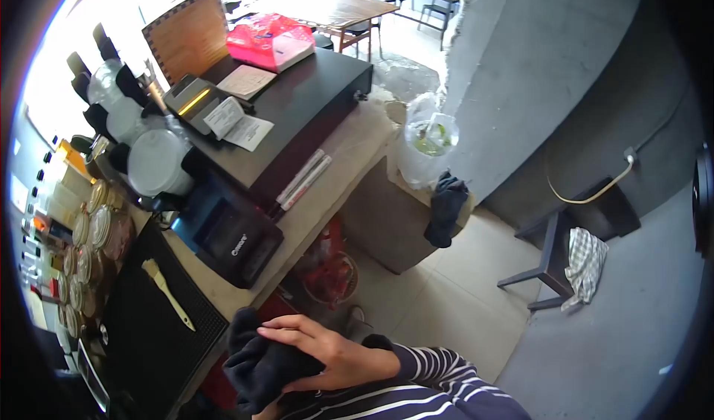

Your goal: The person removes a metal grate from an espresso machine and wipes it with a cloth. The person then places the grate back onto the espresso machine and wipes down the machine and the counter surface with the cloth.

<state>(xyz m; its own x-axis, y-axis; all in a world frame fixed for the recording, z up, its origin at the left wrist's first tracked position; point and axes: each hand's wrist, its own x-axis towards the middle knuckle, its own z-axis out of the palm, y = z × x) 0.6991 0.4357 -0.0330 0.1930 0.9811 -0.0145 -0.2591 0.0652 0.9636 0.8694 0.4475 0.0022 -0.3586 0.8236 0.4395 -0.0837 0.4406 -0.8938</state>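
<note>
A bunched black cloth point(260, 368) is held at the bottom centre, in front of the striped shirt. My right hand point(327, 353) lies over the cloth's right side, its fingers bent against the fabric and its thumb lower down. Only a bit of skin of my left hand point(266, 412) shows under the cloth at the bottom edge; its fingers are hidden. Left of the cloth, a brush point(169, 297) lies on a black ribbed mat point(141, 331).
A black printer point(242, 245) stands on the counter beside two markers point(305, 182). Behind are receipts point(238, 126) and a pink bag point(268, 40). Jars point(97, 234) line the left. A clear bag point(428, 148) and dark cloth point(448, 208) sit on a ledge; a stool point(550, 256) stands right.
</note>
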